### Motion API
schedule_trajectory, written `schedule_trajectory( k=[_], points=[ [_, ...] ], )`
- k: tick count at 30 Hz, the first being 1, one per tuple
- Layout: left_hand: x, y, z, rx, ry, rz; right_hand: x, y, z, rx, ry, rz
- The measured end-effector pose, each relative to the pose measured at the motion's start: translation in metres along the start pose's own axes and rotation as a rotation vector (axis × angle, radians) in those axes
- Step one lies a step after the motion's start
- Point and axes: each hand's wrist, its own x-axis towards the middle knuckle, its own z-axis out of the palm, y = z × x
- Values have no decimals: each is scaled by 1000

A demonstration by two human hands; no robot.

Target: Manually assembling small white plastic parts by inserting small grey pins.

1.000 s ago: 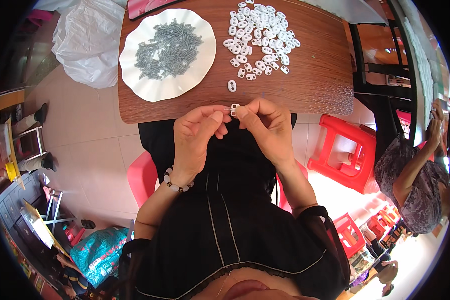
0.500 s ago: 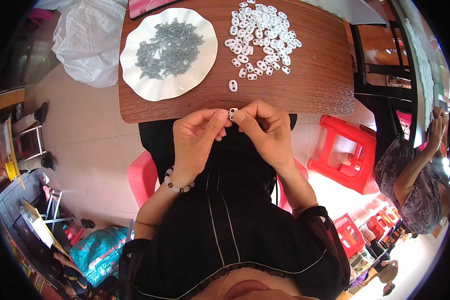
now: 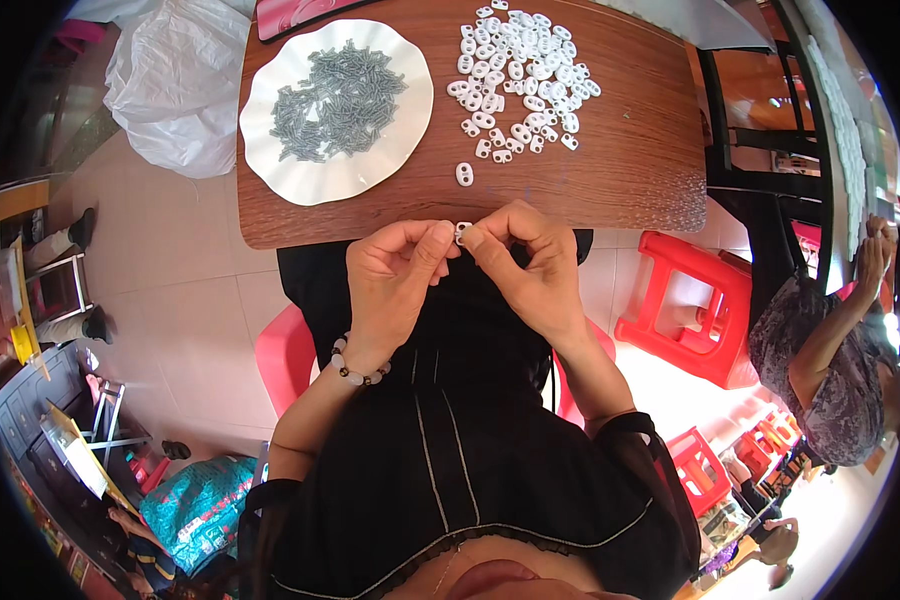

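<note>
My left hand (image 3: 395, 275) and my right hand (image 3: 530, 265) meet at the near edge of the wooden table (image 3: 650, 150), fingertips pinching one small white plastic piece (image 3: 462, 231) between them. A single white piece (image 3: 464, 174) lies on the table just beyond my fingers. Farther back sits a pile of several white pieces (image 3: 520, 70). To its left a white scalloped plate (image 3: 270, 160) holds a heap of small grey metal parts (image 3: 338, 98). A bead bracelet circles my left wrist.
A white plastic bag (image 3: 175, 80) lies on the floor left of the table. Red plastic stools (image 3: 685, 310) stand to my right, and another person (image 3: 830, 340) sits at the far right. A dark chair frame (image 3: 760, 130) stands beside the table.
My hands have stayed at the table edge with the white piece; the fingers shifted only slightly around it.
</note>
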Motion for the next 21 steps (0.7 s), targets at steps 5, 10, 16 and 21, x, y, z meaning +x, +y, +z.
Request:
schedule_trajectory(
  k=[5,10,16,21],
  points=[
    [0,-2,-1,-20,5,-19,0,0,1,-9,-6,6],
    [2,2,0,-58,-29,-50,0,8,2,55,17,40],
    [4,3,-3,-121,-58,-61,1,7,-2,75,40,50],
    [4,6,-2,-74,-62,-47,0,10,-6,74,61,23]
  ],
)
